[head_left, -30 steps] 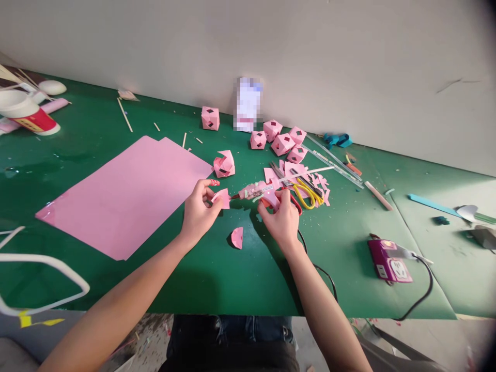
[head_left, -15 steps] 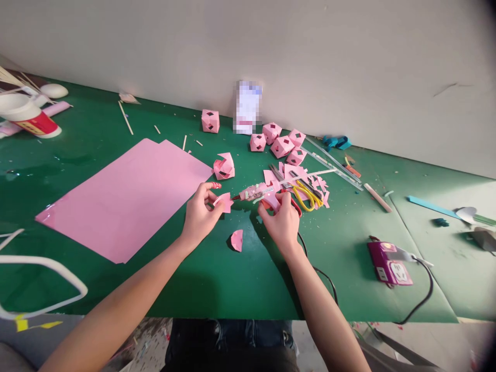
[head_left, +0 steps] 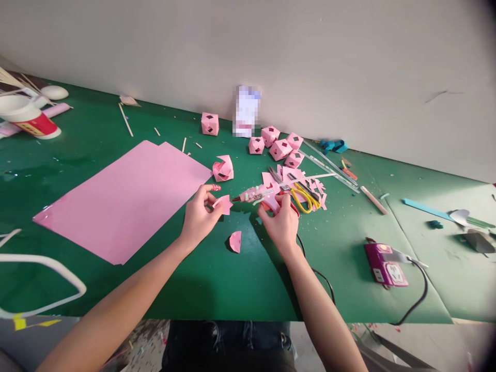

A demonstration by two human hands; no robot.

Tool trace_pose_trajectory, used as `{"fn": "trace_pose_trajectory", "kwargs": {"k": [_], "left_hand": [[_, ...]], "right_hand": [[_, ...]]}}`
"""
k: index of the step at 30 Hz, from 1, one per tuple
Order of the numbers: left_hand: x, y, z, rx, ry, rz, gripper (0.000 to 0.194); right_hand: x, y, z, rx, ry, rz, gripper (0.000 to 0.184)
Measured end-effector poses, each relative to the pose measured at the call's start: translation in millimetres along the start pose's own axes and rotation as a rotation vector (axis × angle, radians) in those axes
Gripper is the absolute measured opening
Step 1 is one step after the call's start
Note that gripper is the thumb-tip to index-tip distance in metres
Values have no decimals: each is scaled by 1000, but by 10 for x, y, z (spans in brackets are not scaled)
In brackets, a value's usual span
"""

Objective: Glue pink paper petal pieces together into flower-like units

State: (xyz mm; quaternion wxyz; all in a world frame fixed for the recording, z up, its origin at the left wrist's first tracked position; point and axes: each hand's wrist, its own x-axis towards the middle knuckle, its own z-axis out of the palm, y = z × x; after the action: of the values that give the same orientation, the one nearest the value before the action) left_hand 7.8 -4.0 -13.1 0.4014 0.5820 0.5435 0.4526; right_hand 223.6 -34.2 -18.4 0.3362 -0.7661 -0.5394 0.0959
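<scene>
Between thumb and fingers, my left hand (head_left: pixel 202 211) pinches a small pink paper piece (head_left: pixel 223 205) with pointed edges. My right hand (head_left: pixel 282 219) is wrapped round the handle of a pink hot glue gun (head_left: pixel 258 194), a glue stick jutting from its back. The gun's dark nozzle is at the right edge of the paper piece; whether they touch I cannot tell. Below the hands lies a loose curved pink paper piece (head_left: pixel 235 242). Just beyond my left hand stands a partly open pink paper ball (head_left: pixel 223 168).
A large pink sheet (head_left: pixel 127 201) lies left. Several folded pink paper balls (head_left: pixel 280 150) cluster by a blurred phone (head_left: pixel 247 111) against the wall. Yellow-handled scissors (head_left: pixel 306 200) rest on paper scraps. A purple power socket (head_left: pixel 386 264) sits right; a paper cup (head_left: pixel 31 116) stands far left.
The view has shifted slightly. Both hands keep nearly the same pose, with the glue gun nozzle still at the edge of the small paper piece.
</scene>
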Motion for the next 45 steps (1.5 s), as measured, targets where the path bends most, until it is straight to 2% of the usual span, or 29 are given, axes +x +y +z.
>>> {"fn": "trace_pose_trajectory", "kwargs": {"k": [18, 24, 30, 37, 45], "left_hand": [[7, -35, -4, -11, -9, 13, 33], [11, -26, -5, -11, -35, 11, 32], [10, -29, -2, -1, -40, 15, 33], [8, -24, -8, 9, -39, 10, 34], [13, -58, -4, 19, -41, 11, 34]], "right_hand": [[4, 38, 13, 6, -29, -21, 35], [34, 68, 16, 39, 27, 6, 36], [0, 81, 4, 25, -53, -8, 35], [-2, 68, 8, -45, 32, -30, 34], [-20, 62, 15, -55, 21, -44, 33]]}}
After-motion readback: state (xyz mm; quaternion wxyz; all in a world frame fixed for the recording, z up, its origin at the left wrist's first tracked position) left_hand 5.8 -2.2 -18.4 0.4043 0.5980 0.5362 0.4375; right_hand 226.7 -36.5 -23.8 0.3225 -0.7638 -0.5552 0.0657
